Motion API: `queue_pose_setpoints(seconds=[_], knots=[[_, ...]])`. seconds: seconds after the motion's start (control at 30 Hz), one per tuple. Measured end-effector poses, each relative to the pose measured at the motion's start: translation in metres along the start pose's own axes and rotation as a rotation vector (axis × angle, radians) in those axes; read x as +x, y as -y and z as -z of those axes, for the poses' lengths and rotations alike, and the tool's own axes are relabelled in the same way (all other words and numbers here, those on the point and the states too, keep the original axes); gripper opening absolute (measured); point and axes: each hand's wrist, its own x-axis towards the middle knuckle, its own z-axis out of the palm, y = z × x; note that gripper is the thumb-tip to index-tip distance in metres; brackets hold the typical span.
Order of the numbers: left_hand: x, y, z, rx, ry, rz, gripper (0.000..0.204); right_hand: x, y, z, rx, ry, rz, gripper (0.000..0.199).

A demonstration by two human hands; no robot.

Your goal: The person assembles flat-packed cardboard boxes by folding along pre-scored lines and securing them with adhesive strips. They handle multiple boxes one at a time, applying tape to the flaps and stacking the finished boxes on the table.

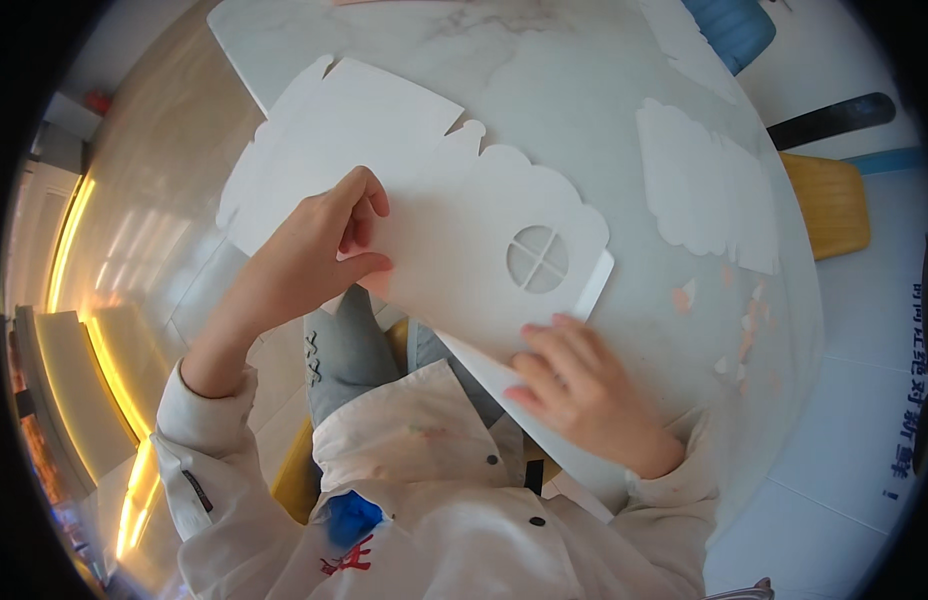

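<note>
A large white die-cut cardboard sheet (424, 190) lies on the table, reaching over its near left edge. It has notched and scalloped edges, a round window cutout with a cross (537, 259), and a bent flap (595, 285) at its right end. My left hand (324, 235) is over the sheet's near left part, its fingers curled and the thumb apart from them, with nothing visible between. At the near right edge of the sheet is my right hand (574, 385), slightly blurred, its fingers spread near the flap. Whether its fingertips press on the cardboard is hard to tell.
Another white cut cardboard piece (699, 185) lies on the marble-patterned table (574, 70) to the right. Small torn paper scraps (749, 325) are near the table's right edge. Beyond stand a yellow seat (829, 205) and a blue seat (734, 30).
</note>
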Motion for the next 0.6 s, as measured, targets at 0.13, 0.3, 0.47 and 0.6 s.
queue_pose_setpoints(seconds=[0.13, 0.3, 0.47, 0.6], knots=[[0.006, 0.005, -0.002, 0.101, -0.062, -0.134, 0.033, -0.002, 0.011, 0.002, 0.158, 0.078, 0.089, 0.054], [-0.012, -0.003, -0.018, 0.368, -0.361, -0.667, 0.027, 0.002, -0.033, 0.019, 0.011, 0.099, -0.126, 0.082], [-0.051, -0.041, -0.091, 0.374, -0.273, -0.831, 0.031, -0.003, -0.015, -0.013, -0.223, -0.009, -0.181, 0.080], [-0.046, -0.032, -0.110, 0.696, -0.190, -0.779, 0.032, -0.012, 0.010, -0.006, -0.232, 0.061, -0.214, 0.072]])
